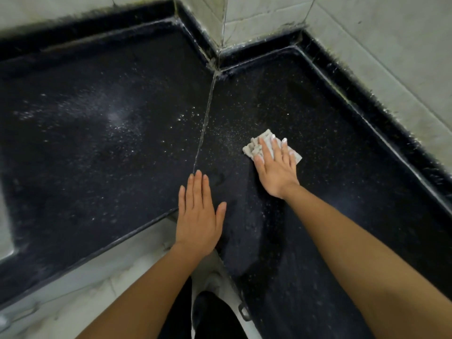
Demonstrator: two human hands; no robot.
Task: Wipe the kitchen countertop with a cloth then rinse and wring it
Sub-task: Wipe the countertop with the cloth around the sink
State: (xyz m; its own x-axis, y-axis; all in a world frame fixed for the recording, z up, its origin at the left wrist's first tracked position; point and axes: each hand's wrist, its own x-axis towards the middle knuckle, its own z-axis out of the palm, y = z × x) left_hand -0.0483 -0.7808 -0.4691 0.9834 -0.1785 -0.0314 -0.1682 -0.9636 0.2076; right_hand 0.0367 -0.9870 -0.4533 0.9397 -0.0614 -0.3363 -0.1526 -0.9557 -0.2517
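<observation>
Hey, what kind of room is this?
Probably a kitchen: an L-shaped black speckled countertop meets tiled walls in a corner, and the right hand presses a cloth on it.

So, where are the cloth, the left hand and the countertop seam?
cloth (252,147): head view, on its crumpled left part, left uncovered.
left hand (199,216): head view, on the back of the hand.
seam (205,126): head view, on the middle of the pale line.

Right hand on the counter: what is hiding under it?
A crumpled pale cloth lies under the right hand, pressed on the black countertop. Its edges poke out; the middle is covered.
</observation>
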